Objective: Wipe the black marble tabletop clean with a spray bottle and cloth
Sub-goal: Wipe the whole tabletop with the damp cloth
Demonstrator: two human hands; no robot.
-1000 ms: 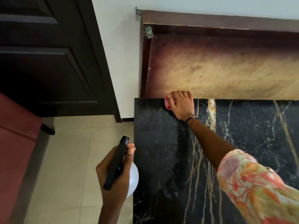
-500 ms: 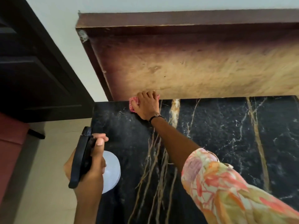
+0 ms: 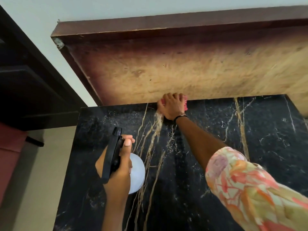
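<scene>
Head view: right hand (image 3: 172, 106) pressing pink cloth (image 3: 185, 104) on marble tabletop (image 3: 216, 130), left hand (image 3: 119, 165) gripping spray bottle (image 3: 113, 155).

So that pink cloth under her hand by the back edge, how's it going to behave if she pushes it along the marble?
The pink cloth looks soft and floppy: it bunches under the right hand, so it will probably crumple rather than slide flat. The tabletop looks glossy, so it should glide easily. It is likely light, staying put only while pressed.
</scene>
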